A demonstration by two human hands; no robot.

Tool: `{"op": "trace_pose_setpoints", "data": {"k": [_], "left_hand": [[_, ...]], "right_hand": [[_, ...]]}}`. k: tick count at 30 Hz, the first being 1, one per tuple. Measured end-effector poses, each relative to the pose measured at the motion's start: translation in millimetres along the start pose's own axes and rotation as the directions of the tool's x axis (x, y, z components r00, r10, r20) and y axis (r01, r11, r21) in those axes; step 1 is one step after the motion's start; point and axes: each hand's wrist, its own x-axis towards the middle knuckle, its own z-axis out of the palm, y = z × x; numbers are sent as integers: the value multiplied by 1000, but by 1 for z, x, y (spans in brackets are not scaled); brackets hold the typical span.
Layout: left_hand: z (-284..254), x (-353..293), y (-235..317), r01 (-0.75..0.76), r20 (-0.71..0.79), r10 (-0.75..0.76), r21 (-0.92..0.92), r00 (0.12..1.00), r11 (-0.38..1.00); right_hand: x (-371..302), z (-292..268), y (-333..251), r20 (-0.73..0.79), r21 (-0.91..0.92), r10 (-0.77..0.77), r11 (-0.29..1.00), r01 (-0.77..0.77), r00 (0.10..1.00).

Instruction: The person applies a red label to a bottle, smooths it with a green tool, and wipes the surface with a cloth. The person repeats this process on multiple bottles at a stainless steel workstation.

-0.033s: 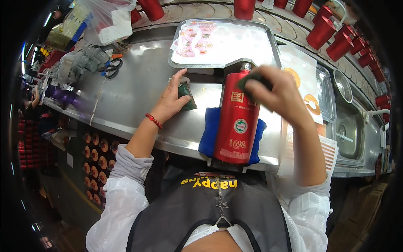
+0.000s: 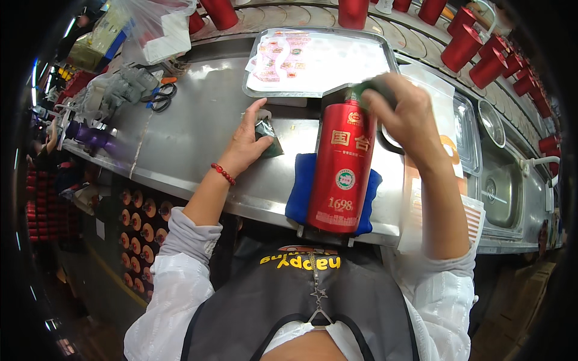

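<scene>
A red bottle (image 2: 342,174) with gold lettering and a round green-and-white mark lies with its base toward me, on a folded blue cloth (image 2: 299,186). My right hand (image 2: 409,114), somewhat blurred, is closed on a dark green pad (image 2: 364,90) at the bottle's neck, which it mostly hides. My left hand (image 2: 244,141) rests on the steel table to the left of the bottle. Its thumb and fingers are closed round a dark green, shiny piece (image 2: 269,138); whether that is a pad or a packet I cannot tell.
Behind the bottle is a tray (image 2: 250,84) with white and pink printed sheets. Scissors (image 2: 162,97) lie at the left, near a purple object (image 2: 93,135). A sink (image 2: 501,192) is at the right. Red bottles (image 2: 460,48) line the curved conveyor (image 2: 301,13) at the back.
My right hand has moved up from the bottle's shoulder to its neck with the green pad, uncovering the gold emblem and lettering. My left hand has stayed in place.
</scene>
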Motion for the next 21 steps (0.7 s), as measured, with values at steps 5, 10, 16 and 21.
{"op": "trace_pose_setpoints", "data": {"k": [5,10,16,21], "left_hand": [[8,-18,-8,106,-53,-150,-485,987,868],[16,-18,-9,171,-37,-195,-336,980,926],[18,-18,-3,192,-87,-194,-31,977,981],[36,-18,2,66,-173,-77,-72,982,995]], "right_hand": [[-28,10,-34,83,360,-108,930,71,991],[-36,12,-15,-274,-134,-159,983,126,949],[-37,-1,-52,205,174,-449,891,419,870],[13,8,-4,-94,4,-85,996,85,992]]}}
